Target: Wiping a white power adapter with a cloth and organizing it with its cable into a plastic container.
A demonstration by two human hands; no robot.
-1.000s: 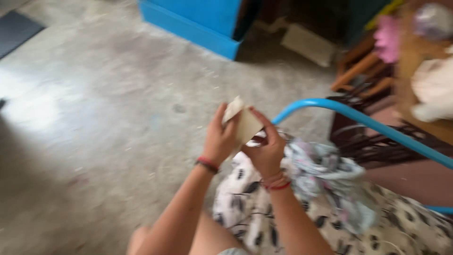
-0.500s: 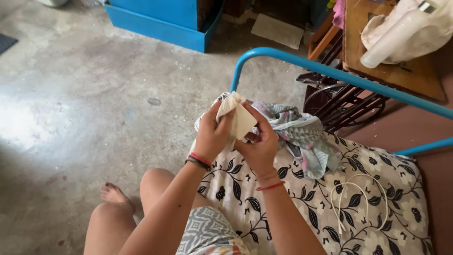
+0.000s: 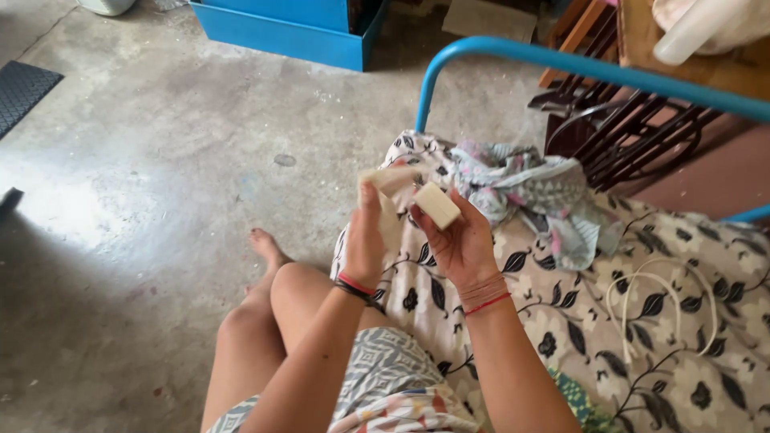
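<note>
Over on the left, bare concrete floor [image 3: 144, 184] runs out to a dark mat [image 3: 22, 92] and a blue box [image 3: 289, 28] at the far side. Coming across, the person's bare legs hang off the edge of the bed [image 3: 577, 321], which is covered in a leaf-print sheet.

Next comes the left hand [image 3: 366, 240], raised with its back to the camera. Its grip is closed, fingers and thumb pinched on a pale strip of cloth or paper [image 3: 390, 178]; the strip is blurred, so I cannot tell which. It stretches rightward from that pinch, roughly level, toward the other hand.

Just beside it, the right hand [image 3: 459, 240] is palm up, fingers curled loosely around a small cream block [image 3: 436, 205], which looks like a bar of soap. The block's long side slants from upper left down to lower right. Its upper-left end points at the strip, near it or touching; the blur hides which. So the block sits just to the right of the left hand's pinch, both held above the bed's near edge.

Further right lie a crumpled patterned cloth [image 3: 529, 192], a white cord [image 3: 658, 305] looped on the sheet, and the blue bed rail [image 3: 593, 70].
</note>
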